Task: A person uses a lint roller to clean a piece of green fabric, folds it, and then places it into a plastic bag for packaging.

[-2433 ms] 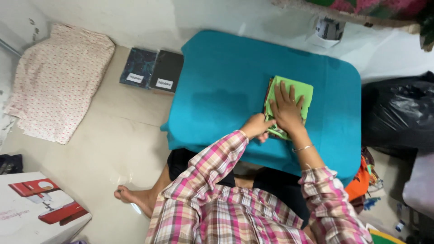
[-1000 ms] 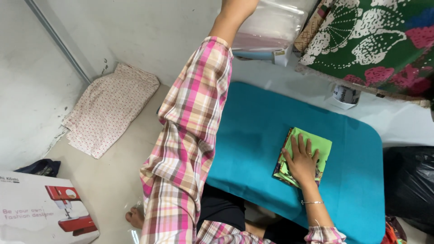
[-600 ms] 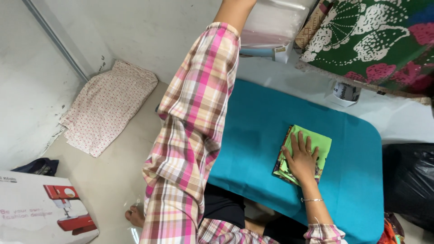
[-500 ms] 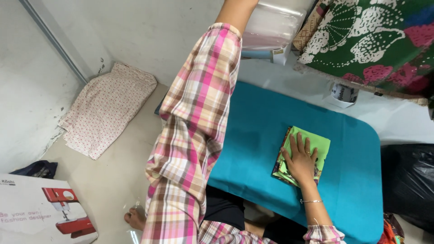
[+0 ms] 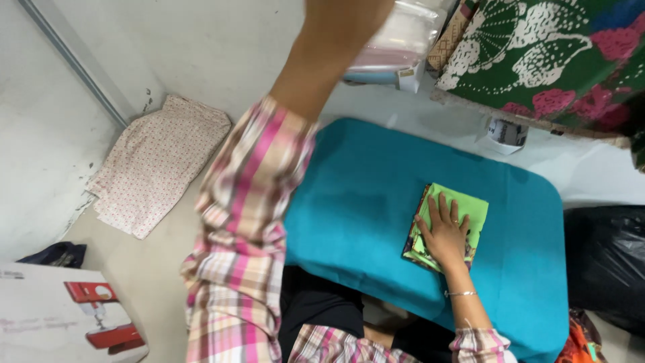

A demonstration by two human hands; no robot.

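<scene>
Pressing flat, fingers spread, right hand (image 5: 445, 235) lies on folded green cloth (image 5: 449, 223) at 3 o'clock on teal table (image 5: 363, 202). Left arm reaches toward 12 o'clock, near clear plastic package (image 5: 403, 40); left hand out of frame, its fingers unseen.

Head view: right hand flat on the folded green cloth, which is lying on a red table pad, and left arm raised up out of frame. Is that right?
Not quite. In the head view the right hand does press flat on the folded green cloth, but the table pad beneath is teal, not red. The left arm is raised, its hand out of view.
</scene>
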